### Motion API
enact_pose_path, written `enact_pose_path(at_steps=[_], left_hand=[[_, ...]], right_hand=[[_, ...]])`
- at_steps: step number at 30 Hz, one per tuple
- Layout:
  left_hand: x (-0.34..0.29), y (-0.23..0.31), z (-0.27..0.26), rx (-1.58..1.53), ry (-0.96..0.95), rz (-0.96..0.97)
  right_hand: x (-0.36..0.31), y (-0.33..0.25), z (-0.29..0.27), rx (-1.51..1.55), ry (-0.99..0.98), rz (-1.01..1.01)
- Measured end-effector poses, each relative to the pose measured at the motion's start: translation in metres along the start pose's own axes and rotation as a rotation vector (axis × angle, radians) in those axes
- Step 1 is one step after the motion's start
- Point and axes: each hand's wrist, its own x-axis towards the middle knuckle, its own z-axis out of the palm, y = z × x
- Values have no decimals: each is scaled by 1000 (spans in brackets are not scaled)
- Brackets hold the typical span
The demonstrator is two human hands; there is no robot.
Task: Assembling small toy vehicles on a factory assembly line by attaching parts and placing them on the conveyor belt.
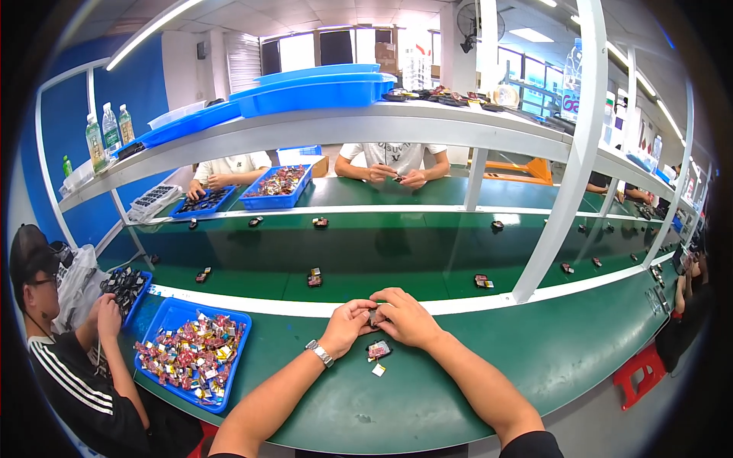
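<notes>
My left hand (343, 330), with a silver watch (320, 352) at its wrist, and my right hand (407, 316) meet over the green worktable (450, 359). Between their fingertips is a small dark part (373, 320), pinched by both hands and mostly covered by the fingers. Just below it on the tabletop lies a small black-edged piece with a red and silver face (378, 349). A little square white-and-yellow piece (378, 370) lies nearer to me. Left of my forearm, a blue tray (177, 313) holds many small red, white and yellow pieces.
Beyond a white rail (282, 308), small assemblies such as this one (314, 276) sit spaced out on a green belt (397, 256). A white post (563, 168) and overhead shelf (427, 122) stand ahead. Co-workers sit at left and opposite. A red stool (640, 374) is at right.
</notes>
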Motion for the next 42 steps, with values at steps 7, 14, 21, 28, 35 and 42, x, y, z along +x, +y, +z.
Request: enact_pose_path(at_steps=[7,14,21,28,35,42], left_hand=[[0,1,1,4,2,4],[-1,0,-1,-14,-17,19],[-2,7,-2,-118,-75,-6],[-3,4,-6,-74,-162,68],[-2,4,-5,-128,-121,35],[-1,2,-10,-208,-142,63]], right_hand=[[-2,3,-2,74,-65,79],[-5,5,2,103,-64,89],[-6,5,9,172,16,180],[-4,3,9,208,45,217],[-4,4,4,322,-11,196],[-2,-4,11,224,100,214]])
